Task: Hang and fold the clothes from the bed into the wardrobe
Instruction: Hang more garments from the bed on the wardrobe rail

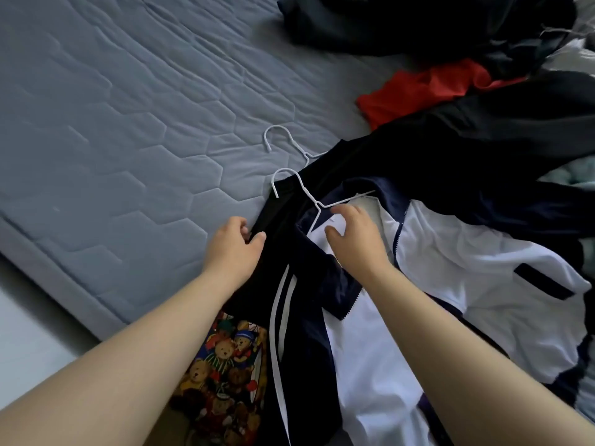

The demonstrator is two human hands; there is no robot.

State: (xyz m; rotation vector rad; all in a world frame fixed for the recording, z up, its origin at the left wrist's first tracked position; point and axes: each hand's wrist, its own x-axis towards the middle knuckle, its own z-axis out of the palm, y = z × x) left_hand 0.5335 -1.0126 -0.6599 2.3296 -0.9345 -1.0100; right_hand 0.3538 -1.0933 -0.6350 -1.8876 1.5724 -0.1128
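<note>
A navy and white zip jacket [450,262] lies open on the grey quilted bed [112,123]. A white wire hanger [299,191] sits in its collar, hook pointing up-left. My right hand [357,236] rests at the collar with curled fingers on the hanger's shoulder wire and the white lining. My left hand [235,243] pinches the dark edge of the jacket's left shoulder, beside the sleeve with two white stripes [283,310]. A second white hanger [283,140] lies just beyond, partly under dark cloth.
A heap of dark garments [450,24] and a red one [428,88] lie at the far right of the bed. A teddy-bear print cloth [225,365] hangs at the bed's near edge. The mattress edge [64,278] runs along the lower left, with pale floor beyond.
</note>
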